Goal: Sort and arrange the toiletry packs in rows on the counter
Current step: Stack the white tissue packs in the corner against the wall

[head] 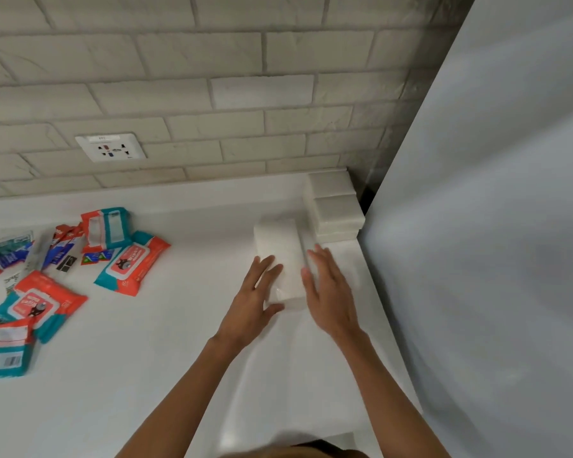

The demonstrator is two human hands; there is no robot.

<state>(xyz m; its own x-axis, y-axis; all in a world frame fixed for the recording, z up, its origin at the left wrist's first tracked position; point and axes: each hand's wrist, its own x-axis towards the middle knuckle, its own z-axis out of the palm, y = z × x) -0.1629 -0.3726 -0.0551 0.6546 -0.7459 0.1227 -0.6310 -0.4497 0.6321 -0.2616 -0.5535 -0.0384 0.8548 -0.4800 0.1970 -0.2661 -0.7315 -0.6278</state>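
Observation:
A white tissue pack [283,256] lies flat on the white counter [166,342], its long side pointing away from me. My left hand [257,300] touches its left edge with straight fingers and the thumb at its near corner. My right hand [328,294] lies along its right edge, fingers straight. Two more white tissue packs [336,206] sit in a line in the far right corner. Several orange-and-teal wipe packs [131,261] and toothpaste boxes [62,247] lie scattered at the left.
A tall grey panel [493,242] bounds the counter on the right. A tiled wall with a white socket [110,147] runs along the back. A small clear packet [12,242] lies at the far left among the boxes.

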